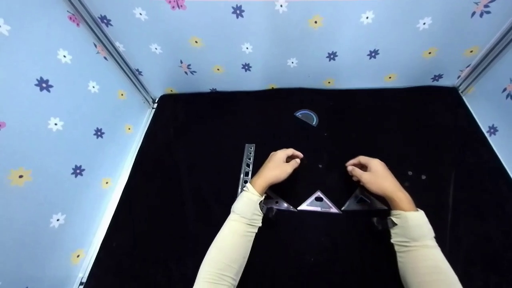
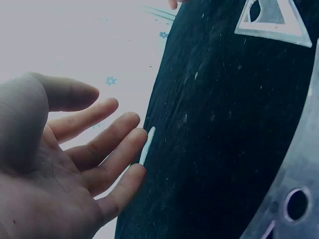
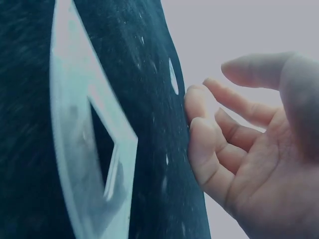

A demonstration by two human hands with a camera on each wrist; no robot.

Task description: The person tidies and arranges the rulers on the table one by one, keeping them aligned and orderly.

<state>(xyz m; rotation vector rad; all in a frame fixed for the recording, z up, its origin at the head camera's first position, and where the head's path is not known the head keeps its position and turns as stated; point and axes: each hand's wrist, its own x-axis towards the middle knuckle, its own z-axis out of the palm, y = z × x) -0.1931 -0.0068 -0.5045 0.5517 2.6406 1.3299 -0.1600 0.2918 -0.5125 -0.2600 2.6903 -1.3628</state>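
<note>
My left hand point(image 1: 278, 166) is held over the black cloth with fingers loosely curled and nothing in them. Likewise bare, my right hand point(image 1: 372, 174) hovers just above the right set square point(image 1: 360, 206). A clear stencil ruler point(image 1: 243, 170) with cut-out shapes lies left of the left hand. Partly hidden by the left wrist is the left set square point(image 1: 282, 206), whose round hole shows in the left wrist view. Between the hands, nearer the body, lies the middle set square point(image 1: 316, 208). A clear protractor point(image 1: 308, 117) rests farther back.
Black cloth point(image 1: 192, 160) covers the table, with small specks point(image 1: 423, 177) on its right side. Blue flowered panels point(image 1: 272, 52) stand behind and at both sides, joined by metal posts point(image 1: 116, 52).
</note>
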